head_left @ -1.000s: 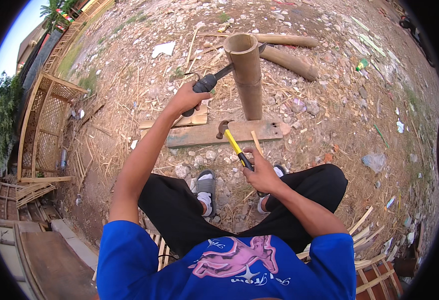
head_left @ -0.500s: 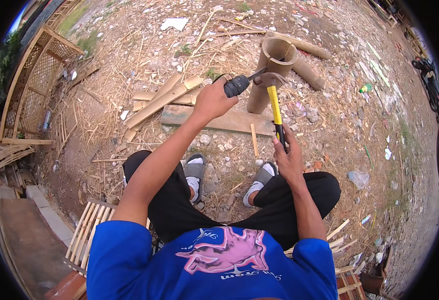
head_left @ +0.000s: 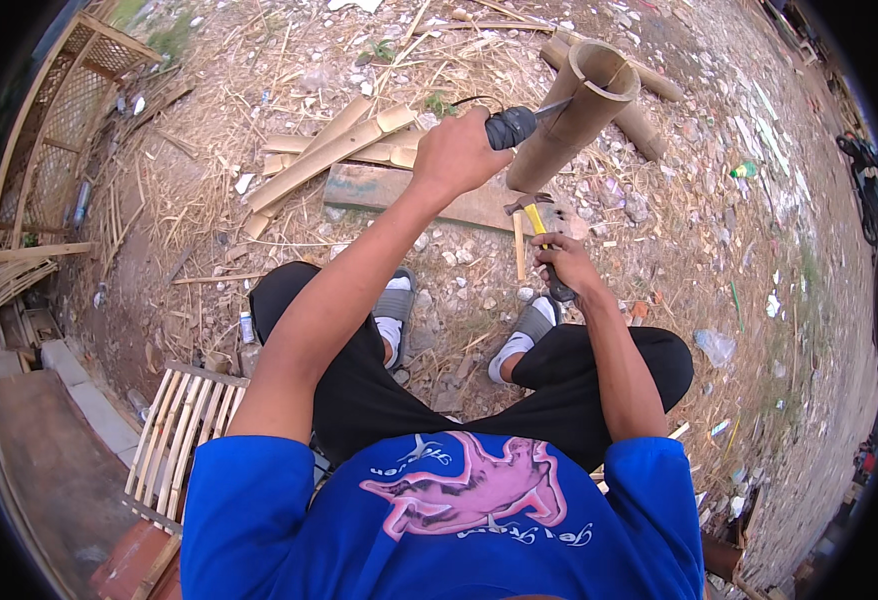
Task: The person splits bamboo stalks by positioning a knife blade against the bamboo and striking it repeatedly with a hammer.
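Note:
My left hand [head_left: 462, 157] is closed around the thick black handle of a machete [head_left: 511, 128]. Its blade is set into the side of an upright, tilted bamboo tube [head_left: 565, 132], just below the open rim. Whether the tube's lower end touches the ground, I cannot tell. Lower and nearer to me, my right hand [head_left: 571, 266] grips a claw hammer [head_left: 536, 217] by its yellow and black handle. The hammer's head hangs over the right end of a flat wooden board [head_left: 429, 203], below the tube. A thin bamboo strip [head_left: 519, 247] lies beside the hammer.
Split bamboo pieces [head_left: 329, 165] lie to the left, beyond the board. Another bamboo pole [head_left: 639, 130] rests behind the tube. A slatted bamboo piece [head_left: 184, 430] is near my left elbow. A lattice frame [head_left: 54, 150] stands far left. Stones and shavings litter the ground.
The hammer has come down from beside the tube's rim to over the board. My left hand, the machete and the tube have shifted up and right in the view.

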`<action>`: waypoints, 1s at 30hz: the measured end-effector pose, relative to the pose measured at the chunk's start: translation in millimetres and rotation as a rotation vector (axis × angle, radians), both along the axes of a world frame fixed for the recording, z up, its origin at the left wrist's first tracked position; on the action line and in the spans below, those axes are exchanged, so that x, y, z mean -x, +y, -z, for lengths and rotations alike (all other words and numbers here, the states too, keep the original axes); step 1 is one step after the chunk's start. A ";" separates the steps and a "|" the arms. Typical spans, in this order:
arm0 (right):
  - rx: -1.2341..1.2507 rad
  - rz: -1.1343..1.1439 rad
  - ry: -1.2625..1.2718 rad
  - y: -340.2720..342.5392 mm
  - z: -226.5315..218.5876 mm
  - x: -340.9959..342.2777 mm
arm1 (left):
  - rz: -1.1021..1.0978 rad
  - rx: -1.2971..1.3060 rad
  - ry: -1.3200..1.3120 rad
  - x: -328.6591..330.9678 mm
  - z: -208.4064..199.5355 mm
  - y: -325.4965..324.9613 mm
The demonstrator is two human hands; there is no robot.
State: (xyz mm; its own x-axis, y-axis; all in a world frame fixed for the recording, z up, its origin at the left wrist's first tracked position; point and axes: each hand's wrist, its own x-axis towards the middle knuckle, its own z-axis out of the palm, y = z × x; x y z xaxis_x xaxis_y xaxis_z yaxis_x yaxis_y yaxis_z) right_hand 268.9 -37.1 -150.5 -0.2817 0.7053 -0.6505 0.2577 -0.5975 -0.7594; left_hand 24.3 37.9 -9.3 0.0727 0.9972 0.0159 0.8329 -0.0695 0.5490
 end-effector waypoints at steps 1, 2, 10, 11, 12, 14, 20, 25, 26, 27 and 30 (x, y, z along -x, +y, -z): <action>0.005 -0.008 0.006 12.9 -0.8 14.4 | -0.021 0.010 0.007 4.1 1.6 0.4; 0.056 0.085 0.197 24.5 -0.3 32.2 | -0.029 0.014 0.013 8.6 4.3 0.4; -0.313 0.357 0.019 106.3 122.4 85.9 | -0.002 0.024 -0.013 15.6 16.6 32.5; -0.418 0.478 -0.045 115.2 131.7 92.7 | 0.011 0.034 -0.025 20.6 15.9 41.2; -0.409 0.461 -0.040 124.1 138.0 95.2 | -0.007 0.043 -0.022 24.6 18.9 46.6; -0.785 0.296 -0.245 141.1 149.7 96.2 | -0.013 0.010 -0.031 30.7 25.4 55.0; -0.713 0.753 0.307 161.1 180.0 132.1 | -0.017 0.021 -0.035 26.7 46.2 65.6; -0.903 0.822 0.324 184.3 151.7 145.2 | -0.052 0.014 -0.049 34.4 65.8 68.2; -0.928 0.769 0.340 190.2 146.5 140.5 | -0.043 -0.011 -0.045 36.1 65.5 70.5; -0.868 0.818 0.455 187.8 127.3 152.5 | -0.040 -0.035 -0.033 41.5 66.8 70.3; -1.095 0.736 0.197 188.5 203.9 130.5 | -0.008 -0.091 -0.027 21.1 71.3 73.8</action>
